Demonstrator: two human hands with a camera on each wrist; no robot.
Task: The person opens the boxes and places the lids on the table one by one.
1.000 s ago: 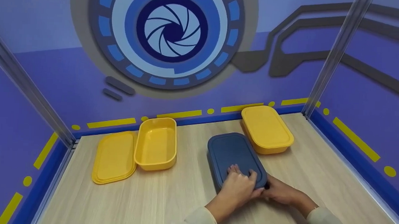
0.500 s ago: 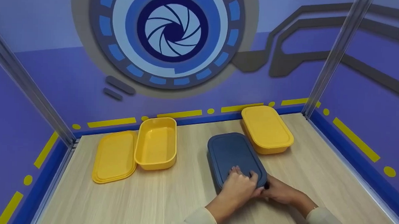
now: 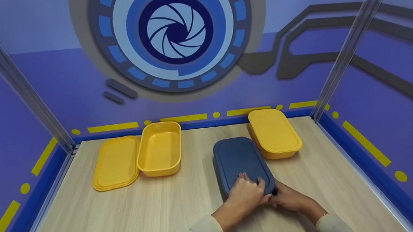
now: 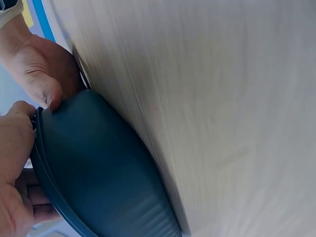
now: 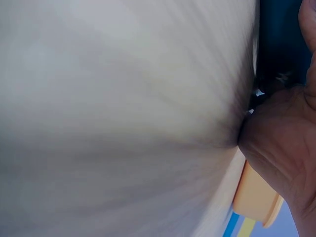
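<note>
Left grip [image 3: 244,195]: clamped on dark-blue lid [image 3: 237,156], fingertips bent onto top, thumb at near rim.

Right grip [image 3: 289,198]: clamped at near right corner of dark-blue box [image 4: 98,163], thumb beside opposite thumb; farther fingers hidden.

Dark-blue box: stands on bench [image 3: 189,204], right of middle. Wears lid over whole top, as far as visible; seating or prising at held corner not possible to say. Contents out of sight.

Lidded yellow box [image 3: 274,130]: stands just beyond dark-blue box, to right; contact between both unclear. Looks fully closed.

Open yellow box [image 3: 160,148]: stands well apart, to left; shows bare inside.

Loose yellow lid [image 3: 117,162]: lies flat, just left of open yellow box.

Progress, by judgement: mid-step at dark-blue lid, corner work apparently unfinished. Lids on two boxes of three, off one. If closing, left over: open yellow box; if opening, lidded yellow box.
</note>
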